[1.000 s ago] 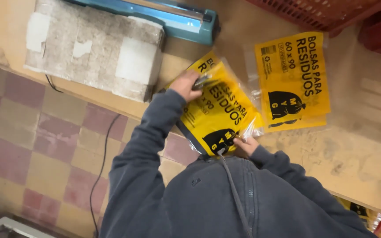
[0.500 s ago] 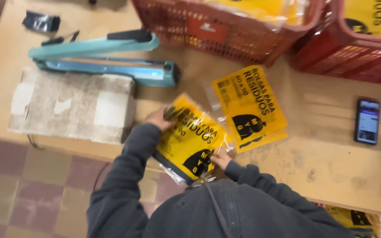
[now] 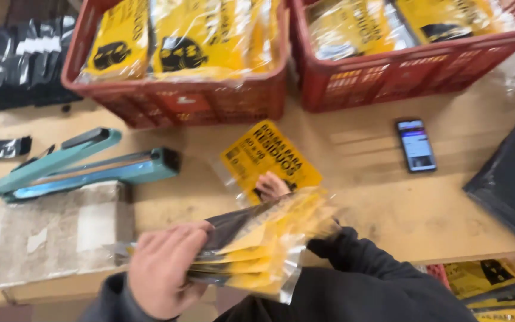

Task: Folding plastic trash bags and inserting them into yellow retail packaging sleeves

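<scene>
From the head camera I see my left hand [image 3: 165, 268] grasping a stack of yellow-and-black plastic bag packets [image 3: 257, 247] above the wooden counter [image 3: 388, 209], near its front edge. My right hand [image 3: 271, 186] grips the stack's far edge, just over a single flat yellow packet [image 3: 269, 156]. A teal heat sealer [image 3: 78, 167] lies to the left, and two red plastic crates [image 3: 180, 101] stand behind.

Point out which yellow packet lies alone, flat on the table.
The yellow packet just beyond the right hand; the others sit in red crates or are held.
</scene>
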